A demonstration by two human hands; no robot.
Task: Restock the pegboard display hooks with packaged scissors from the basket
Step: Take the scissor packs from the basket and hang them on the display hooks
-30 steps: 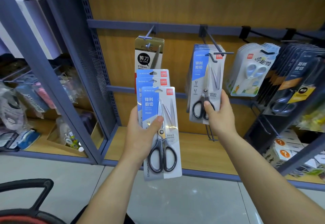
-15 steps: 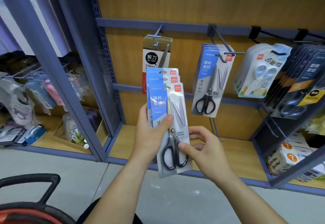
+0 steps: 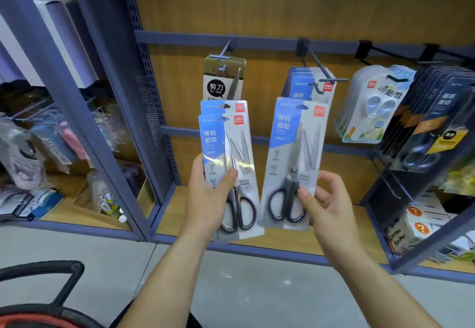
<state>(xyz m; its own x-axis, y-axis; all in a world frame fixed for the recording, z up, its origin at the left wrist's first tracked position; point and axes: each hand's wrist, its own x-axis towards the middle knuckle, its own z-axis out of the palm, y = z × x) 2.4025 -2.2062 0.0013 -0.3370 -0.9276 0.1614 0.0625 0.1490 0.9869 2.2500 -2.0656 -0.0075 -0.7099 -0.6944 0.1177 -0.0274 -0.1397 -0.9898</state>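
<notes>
fingers (image 3: 330, 176) of the right hand (image 3: 331, 212) are curled behind a single scissors pack (image 3: 295, 152), and the thumb presses the front over the black handles, so the card is pinched at its lower end. it stands nearly upright, its hang hole just below the middle hook (image 3: 321, 73) and not on it. the left hand (image 3: 208, 199) grips a stack of packs (image 3: 226, 147) beside it, thumb across the front, fingers hidden behind. two card tops show in that stack, so i count two there and one in the right hand, and the two lots do not touch.

the middle hook carries a row of matching blue packs (image 3: 298, 88), which hang directly behind the raised pack. the hook's upturned tip and its upper label arm stick out toward the camera. four hooks show along the top rail (image 3: 270, 42). the left one holds brown-topped scissors cards (image 3: 223, 78), partly covered by the left hand's stack. further right hang child scissors packs (image 3: 375, 106), then dark packs (image 3: 437, 122); how many are on each i cannot tell.

a perforated side panel (image 3: 146, 111) divides this bay from cluttered shelves on the left. a wooden shelf (image 3: 334, 240) lies below the hands, with boxes marked with question marks (image 3: 416, 222) at far right. near left, the basket's black handle (image 3: 51, 284) shows above its red rim.
</notes>
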